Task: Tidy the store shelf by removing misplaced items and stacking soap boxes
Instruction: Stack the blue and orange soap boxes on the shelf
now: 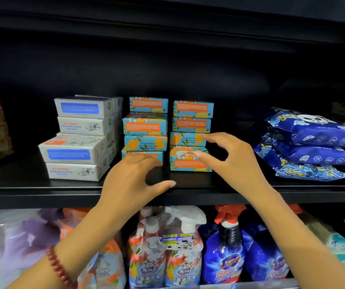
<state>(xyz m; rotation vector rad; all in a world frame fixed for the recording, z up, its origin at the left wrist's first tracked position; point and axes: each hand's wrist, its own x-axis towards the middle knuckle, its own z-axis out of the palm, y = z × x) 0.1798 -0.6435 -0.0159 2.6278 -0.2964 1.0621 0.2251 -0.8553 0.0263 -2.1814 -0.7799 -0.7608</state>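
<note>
1. Scanning from the left end of the shelf (42,190): the white soap boxes (79,138) stand in an uneven stack near the front edge, with no hand on them.
2. The left blue-and-orange stack (145,126) stands at mid-shelf, four boxes high. Each box lies flat with its long axis parallel to the front edge.
3. The left hand (129,180) reaches over the front edge with straight, relaxed fingers. The fingertips lie against the front face of that stack's bottom box (142,155) and the thumb is spread to the right. It grasps nothing.
4. The right blue-and-orange stack (191,122) stands just beside the first, with its lower boxes offset.
5. The right hand (234,157) is spread at this stack's right front corner, forefinger by the third box down (186,139), thumb tip at the lowest box (190,161). Fingers are released; contact cannot be confirmed.
6. Judgement: each stack lies directly ahead of the nearer hand, so squaring needs a push toward the shelf back or inward along the long axis.
7. The blue bags (309,147) lie toward the right end, nearer the right hand.
</note>
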